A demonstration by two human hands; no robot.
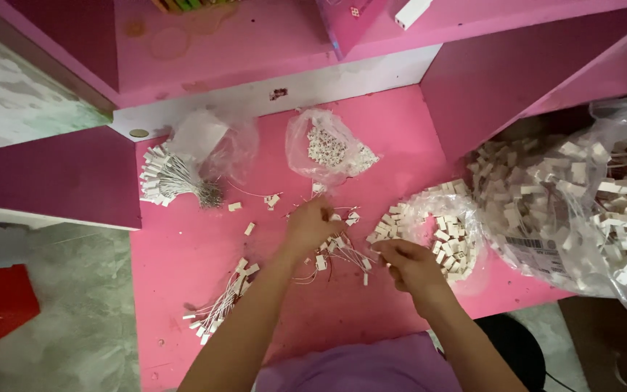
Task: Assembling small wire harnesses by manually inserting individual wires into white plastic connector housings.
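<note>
On the pink bench (183,254), both hands work over a loose heap of small white tags on thin wires (335,250) lying near the middle of the top. The left hand (312,223) reaches forward over the far side of that heap, its fingers curled and pressed together around a few tags, pinching them at the tips. The right hand (409,263) sits just right of the heap, nearer the front edge, with fingers bent and thumb against forefinger, pinching a tag whose wire trails left into the heap. The loose wires run every way, so the heap has no single long axis.

Near the front left corner lies a bundle (219,301) of the same tagged wires, its long axis slanting from the front left toward the back right, with tags showing at both ends. Toward the back left edge lies a second, tied bundle (172,180), its tags fanned to the left and its wires gathered to a point at the right, partly on a clear bag (215,141). A small clear bag of patterned bits (328,149) sits at the back middle. Right of the hands an open bag of white tags (448,229) rests, and a much larger bag (582,210) fills the right edge.
</note>
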